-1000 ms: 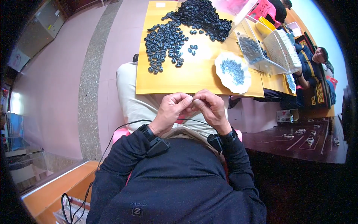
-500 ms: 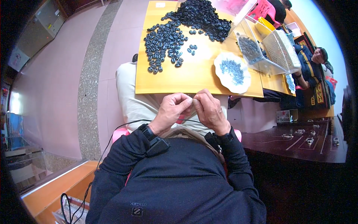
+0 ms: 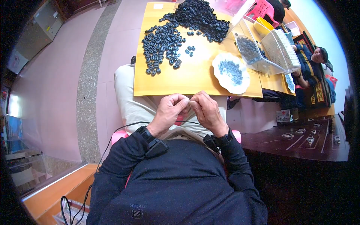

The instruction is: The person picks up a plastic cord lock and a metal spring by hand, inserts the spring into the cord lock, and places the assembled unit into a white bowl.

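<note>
Just in front of the near table edge, my left hand (image 3: 169, 111) and my right hand (image 3: 207, 111) meet with their fingertips almost touching. Both are closed in a pinch, and whatever lies between the fingers is hidden or too small to name. Beyond them on the yellow table (image 3: 180, 84) stands a white scalloped dish (image 3: 244, 84) holding small bluish-grey pieces (image 3: 231, 72). Small black oval parts with two holes (image 3: 159, 47) are spread over the table's left side. Behind them rises a large heap of similar black parts (image 3: 202, 17).
At the table's right, a clear plastic bin (image 3: 258, 64) holds dark parts, with a white perforated basket (image 3: 279, 48) against it. A yellow bowl (image 3: 264, 24) is behind. Another person (image 3: 313, 65) sits at the right. A thin black cable (image 3: 123, 125) runs past my left wrist.
The whole scene has shifted slightly left in view. My two hands stay together in their pinches, with only slight finger movement.
</note>
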Tool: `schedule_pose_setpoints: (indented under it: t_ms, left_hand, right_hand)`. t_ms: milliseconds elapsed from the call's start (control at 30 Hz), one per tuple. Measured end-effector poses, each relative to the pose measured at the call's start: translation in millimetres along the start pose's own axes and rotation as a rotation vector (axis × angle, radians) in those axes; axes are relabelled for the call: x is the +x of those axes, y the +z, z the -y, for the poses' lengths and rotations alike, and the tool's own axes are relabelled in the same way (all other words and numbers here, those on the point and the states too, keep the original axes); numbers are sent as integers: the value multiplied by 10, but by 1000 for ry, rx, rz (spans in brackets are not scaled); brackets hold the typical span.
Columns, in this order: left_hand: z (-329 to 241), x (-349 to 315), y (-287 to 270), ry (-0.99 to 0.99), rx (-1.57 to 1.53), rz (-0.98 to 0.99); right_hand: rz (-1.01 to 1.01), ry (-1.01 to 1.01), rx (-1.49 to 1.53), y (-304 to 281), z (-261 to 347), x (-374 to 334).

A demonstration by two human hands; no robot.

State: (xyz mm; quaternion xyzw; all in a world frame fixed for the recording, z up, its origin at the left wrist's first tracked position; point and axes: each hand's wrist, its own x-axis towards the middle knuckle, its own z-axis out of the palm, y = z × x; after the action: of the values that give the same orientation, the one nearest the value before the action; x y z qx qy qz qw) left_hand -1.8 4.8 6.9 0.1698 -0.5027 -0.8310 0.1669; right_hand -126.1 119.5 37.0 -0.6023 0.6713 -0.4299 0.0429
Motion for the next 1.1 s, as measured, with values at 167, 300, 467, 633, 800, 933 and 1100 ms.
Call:
schedule_pose_setpoints:
  t_ms: [167, 300, 467, 633, 800, 933, 1100]
  left_hand:
    - [-4, 9, -32, -64, -63, 11]
    - [-6, -3, -42, -60, -61, 25]
    - [19, -5, -54, -80, -28, 31]
    - [4, -5, -44, -105, -22, 64]
    - [14, -1, -39, -113, -12, 90]
    - [62, 9, -73, -83, 50, 102]
    - [12, -12, -73, -36, 174, 116]
  right_hand:
    - [-37, -6, 52, 41, -51, 0]
    - [-54, 65, 163, 60, -67, -33]
    - [-21, 89, 198, 9, -36, -27]
    - [31, 103, 223, -34, -53, -27]
    - [48, 84, 214, -50, -65, -20]
    - [86, 80, 161, -65, -47, -18]
    - [180, 154, 139, -124, -49, -33]
